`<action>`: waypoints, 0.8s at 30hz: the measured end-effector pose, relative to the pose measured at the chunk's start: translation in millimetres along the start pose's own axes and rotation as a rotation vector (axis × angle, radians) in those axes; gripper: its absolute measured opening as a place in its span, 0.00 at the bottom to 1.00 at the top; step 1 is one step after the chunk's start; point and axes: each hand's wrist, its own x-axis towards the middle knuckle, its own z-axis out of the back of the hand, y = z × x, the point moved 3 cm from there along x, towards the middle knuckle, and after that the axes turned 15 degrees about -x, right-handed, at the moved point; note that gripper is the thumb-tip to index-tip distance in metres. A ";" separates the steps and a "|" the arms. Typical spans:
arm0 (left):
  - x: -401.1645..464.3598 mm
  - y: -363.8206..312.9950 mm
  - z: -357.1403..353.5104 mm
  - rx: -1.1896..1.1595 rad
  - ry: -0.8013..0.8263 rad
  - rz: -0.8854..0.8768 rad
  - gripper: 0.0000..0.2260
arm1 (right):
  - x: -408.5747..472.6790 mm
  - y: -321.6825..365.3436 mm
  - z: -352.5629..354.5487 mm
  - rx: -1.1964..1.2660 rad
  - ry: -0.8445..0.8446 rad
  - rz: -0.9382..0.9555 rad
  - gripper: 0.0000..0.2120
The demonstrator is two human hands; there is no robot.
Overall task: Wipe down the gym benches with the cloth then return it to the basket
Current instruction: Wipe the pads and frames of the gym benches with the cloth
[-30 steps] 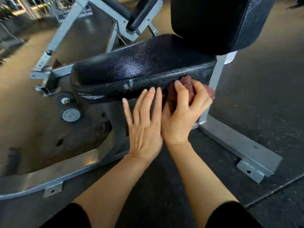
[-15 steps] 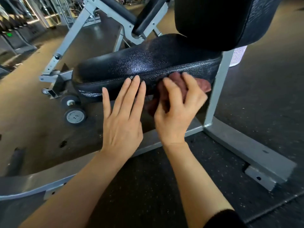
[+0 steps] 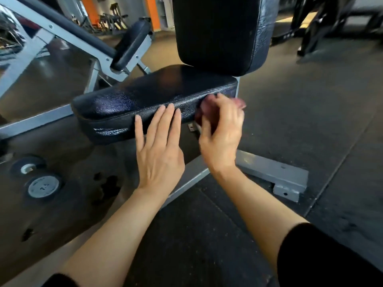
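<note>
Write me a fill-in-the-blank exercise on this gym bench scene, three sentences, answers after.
1. The right hand presses a reddish ___ against the side edge of the seat pad.
2. The left hand lies with its fingers ___ against the pad's side.
3. The round dumbbell end on the floor reads ___.

Answers: cloth; straight; 7.5

Dark rubber floor (image 3: 310,125), orange pillars (image 3: 88,9)

Backrest (image 3: 217,32) blocks above seat (image 3: 145,96); floor (image 3: 310,125) rightward open.

Black padded bench seat (image 3: 145,98): glossy, crackled vinyl. Grey metal frame (image 3: 273,172): painted, matt. Reddish cloth (image 3: 202,117): blurred, apparently soft fabric. Dark floor (image 3: 310,121): speckled, rough rubber.
</note>
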 end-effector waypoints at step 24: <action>17.0 -23.7 -33.9 -0.018 0.032 -0.086 0.24 | 6.5 -30.4 -10.4 -0.028 -0.122 -0.003 0.16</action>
